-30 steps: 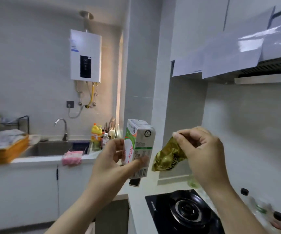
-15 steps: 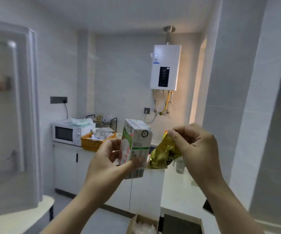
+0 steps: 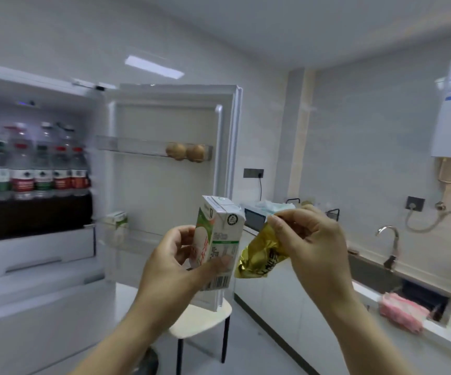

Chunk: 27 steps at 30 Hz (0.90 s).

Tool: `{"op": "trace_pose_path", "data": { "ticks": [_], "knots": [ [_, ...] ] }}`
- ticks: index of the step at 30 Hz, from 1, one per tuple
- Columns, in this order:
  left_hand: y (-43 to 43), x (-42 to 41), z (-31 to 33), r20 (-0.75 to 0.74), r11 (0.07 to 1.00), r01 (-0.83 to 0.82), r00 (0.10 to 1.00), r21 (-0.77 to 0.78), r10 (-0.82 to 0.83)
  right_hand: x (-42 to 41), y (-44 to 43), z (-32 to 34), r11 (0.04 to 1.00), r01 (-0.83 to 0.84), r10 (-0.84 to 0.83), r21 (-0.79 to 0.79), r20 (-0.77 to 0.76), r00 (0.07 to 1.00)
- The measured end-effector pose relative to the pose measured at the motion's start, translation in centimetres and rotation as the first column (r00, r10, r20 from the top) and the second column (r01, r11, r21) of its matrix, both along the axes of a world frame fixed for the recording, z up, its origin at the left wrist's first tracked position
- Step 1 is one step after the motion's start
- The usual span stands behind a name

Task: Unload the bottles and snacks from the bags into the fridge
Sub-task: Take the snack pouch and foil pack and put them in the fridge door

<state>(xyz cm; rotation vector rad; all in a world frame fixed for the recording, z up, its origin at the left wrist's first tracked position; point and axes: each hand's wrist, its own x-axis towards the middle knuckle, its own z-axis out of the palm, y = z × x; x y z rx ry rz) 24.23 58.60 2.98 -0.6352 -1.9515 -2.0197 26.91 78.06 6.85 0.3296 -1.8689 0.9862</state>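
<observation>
With the left hand (image 3: 175,261) gripping a carton (image 3: 216,239) and the right hand (image 3: 308,239) pinching a gold packet (image 3: 259,259), both held up before the open fridge (image 3: 37,185), the carry step looks nearly over; next, shelving them calls for a reach inside.

Carton (image 3: 217,240) white with green and red print, barcode. Packet (image 3: 259,257) gold, dark lettering. Bottles (image 3: 37,169), upper left, red and green labels.
</observation>
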Motion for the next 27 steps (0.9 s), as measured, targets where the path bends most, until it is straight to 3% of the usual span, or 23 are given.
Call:
{"op": "trace_pose_path", "data": {
  "ticks": [10, 18, 27],
  "knots": [
    [-10.5, -4.1, -0.1, -0.022, 0.975, -0.22, 0.975, -0.01, 0.22, -8.7, -10.0, -0.1, 0.979, -0.206, 0.206, -0.006, -0.001, 0.979],
    [-17.7, -10.8, 0.4, -0.054, 0.976, -0.216, 0.975, -0.022, 0.215, -15.5, -16.4, 0.1, 0.981, -0.193, 0.192, -0.004, -0.022, 0.981],
    [-20.3, -18.0, -0.4, 0.002, 0.987, -0.154, 0.988, -0.037, 0.154, -22.2, -18.1, -0.7, 0.987, -0.156, 0.156, -0.022, -0.015, 0.988]
  ]
}}
